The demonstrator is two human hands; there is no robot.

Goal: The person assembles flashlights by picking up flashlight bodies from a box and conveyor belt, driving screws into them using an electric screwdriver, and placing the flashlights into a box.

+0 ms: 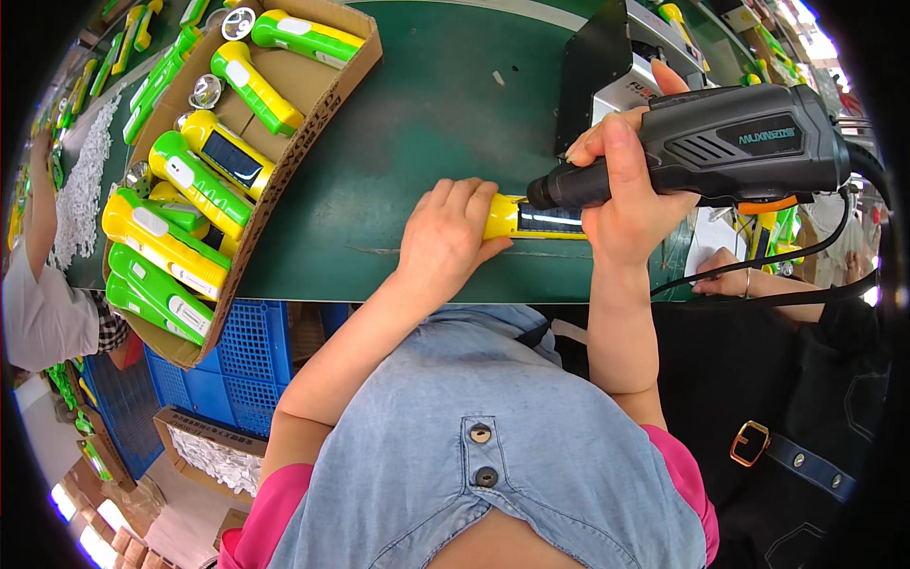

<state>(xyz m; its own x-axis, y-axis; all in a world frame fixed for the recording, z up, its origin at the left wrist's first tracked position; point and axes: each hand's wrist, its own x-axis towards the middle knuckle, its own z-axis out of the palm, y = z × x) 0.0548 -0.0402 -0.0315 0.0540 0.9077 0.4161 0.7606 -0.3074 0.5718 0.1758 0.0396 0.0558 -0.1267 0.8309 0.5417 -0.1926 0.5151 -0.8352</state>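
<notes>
My left hand (444, 232) is closed round one end of a yellow flashlight (500, 218) lying on the green worktable. A dark solar panel is set along the flashlight's upward side. In my right hand (630, 185) is a black corded electric screwdriver (744, 142), gripped round its front part. Its stubby nose points left and sits over the flashlight at the near end of the panel. The bit and any screw are hidden. The far end of the flashlight goes out of sight behind my right hand.
A cardboard tray (284, 180) of yellow and green flashlights stands at left. A black and silver machine (607, 71) is at the back right. The screwdriver's cable (758, 261) hangs at right. A co-worker's hand (725, 275) is there too. Blue crates (251, 356) stand below the table.
</notes>
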